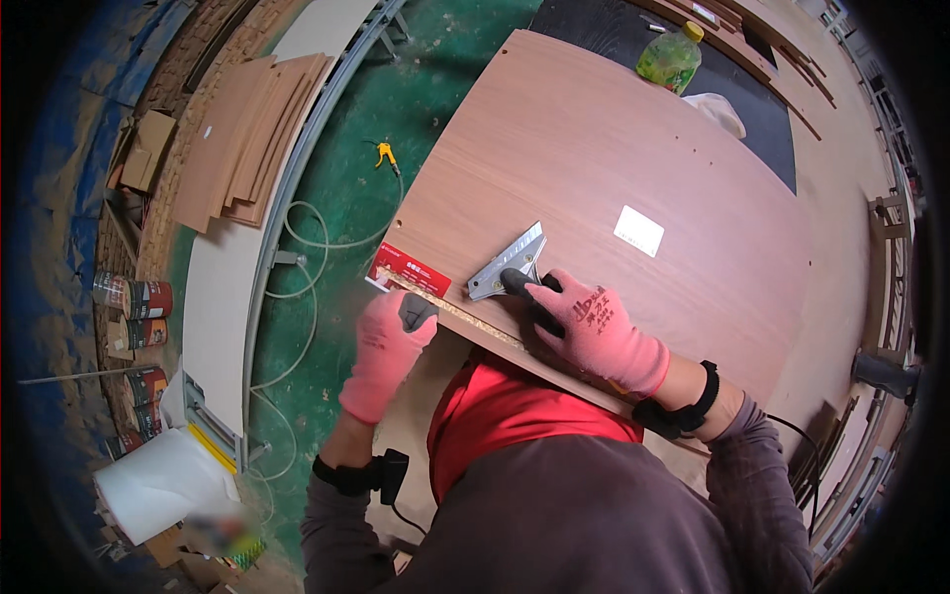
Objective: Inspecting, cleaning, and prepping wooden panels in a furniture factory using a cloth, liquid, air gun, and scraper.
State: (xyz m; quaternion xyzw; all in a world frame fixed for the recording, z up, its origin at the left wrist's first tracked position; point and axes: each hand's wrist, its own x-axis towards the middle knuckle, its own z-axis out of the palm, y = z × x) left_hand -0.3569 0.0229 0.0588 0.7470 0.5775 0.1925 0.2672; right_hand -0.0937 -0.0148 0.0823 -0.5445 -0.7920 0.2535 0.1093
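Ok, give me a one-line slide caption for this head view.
Right hand holds a metal scraper on a wood-grain panel; left hand rests at the panel's near edge.

Even daylight, sharp centre, dark fisheye-warped rim.

gloved hands – 2 [388, 348] [586, 327] | scraper – 1 [510, 261] | bottle – 1 [671, 57] | red card – 1 [408, 269] | white label – 1 [638, 231]
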